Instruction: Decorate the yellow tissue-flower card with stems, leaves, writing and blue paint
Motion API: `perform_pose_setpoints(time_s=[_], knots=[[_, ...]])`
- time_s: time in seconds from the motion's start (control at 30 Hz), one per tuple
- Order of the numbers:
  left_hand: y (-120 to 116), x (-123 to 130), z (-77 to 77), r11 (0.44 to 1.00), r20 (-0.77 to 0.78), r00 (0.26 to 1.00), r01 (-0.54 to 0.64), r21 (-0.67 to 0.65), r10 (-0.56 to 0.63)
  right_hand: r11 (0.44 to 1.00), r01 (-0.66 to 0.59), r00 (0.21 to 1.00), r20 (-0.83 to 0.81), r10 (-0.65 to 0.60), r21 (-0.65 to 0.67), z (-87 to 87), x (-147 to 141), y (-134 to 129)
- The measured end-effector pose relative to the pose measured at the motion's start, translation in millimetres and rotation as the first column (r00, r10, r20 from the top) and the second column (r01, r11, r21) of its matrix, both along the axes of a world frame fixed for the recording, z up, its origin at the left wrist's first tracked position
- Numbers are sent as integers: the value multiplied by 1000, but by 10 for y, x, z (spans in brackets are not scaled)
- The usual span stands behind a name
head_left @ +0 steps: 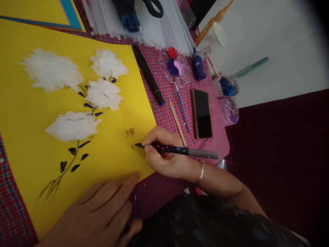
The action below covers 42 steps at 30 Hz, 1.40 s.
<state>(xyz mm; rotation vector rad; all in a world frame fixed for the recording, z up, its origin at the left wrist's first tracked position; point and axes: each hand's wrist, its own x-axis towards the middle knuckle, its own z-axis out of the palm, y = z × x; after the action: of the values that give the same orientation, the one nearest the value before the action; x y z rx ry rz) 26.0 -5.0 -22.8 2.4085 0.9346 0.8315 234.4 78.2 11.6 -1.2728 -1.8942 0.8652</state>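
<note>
Pen [177, 150] clamped in right hand [171, 164], nib near yellow paper's [110, 151] lower-right corner; left hand [102, 209] open on lower edge.

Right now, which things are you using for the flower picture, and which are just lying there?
In use:
patterned pen, in the right hand
yellow paper, under the left hand
white flowers, on the paper

Seem just lying about:
phone
blue paintbrush
black marker

Handwritten characters [130, 132] mark the yellow paper [110, 151], too small to read surely.
</note>
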Motion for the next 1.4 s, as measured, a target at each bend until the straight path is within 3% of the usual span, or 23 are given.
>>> perform_pose_setpoints(time_s=[0.13,0.27,0.53,0.8,1.23,1.4], knots=[[-2,-2,1,1000,1,1000,7,1,-7,999,26,999,-31,-24,35,-15,-4,0],[-5,4,0,1000,19,1000,-8,1,8,999,31,999,-42,-32,-16,-28,-7,-7],[9,-2,4,1000,12,1000,-10,-8,10,1000,-12,1000,-11,12,-5,-11,13,11],[17,0,15,1000,5,1000,7,-17,-7,998,-53,995,-84,51,-21,-28,23,-4],[23,2,11,1000,-3,1000,0,-9,0,999,-35,996,-82,34,-21,-46,25,-12],[21,6,18,1000,8,1000,-8,-5,8,1000,3,1000,1,-3,-19,-3,12,-14]])
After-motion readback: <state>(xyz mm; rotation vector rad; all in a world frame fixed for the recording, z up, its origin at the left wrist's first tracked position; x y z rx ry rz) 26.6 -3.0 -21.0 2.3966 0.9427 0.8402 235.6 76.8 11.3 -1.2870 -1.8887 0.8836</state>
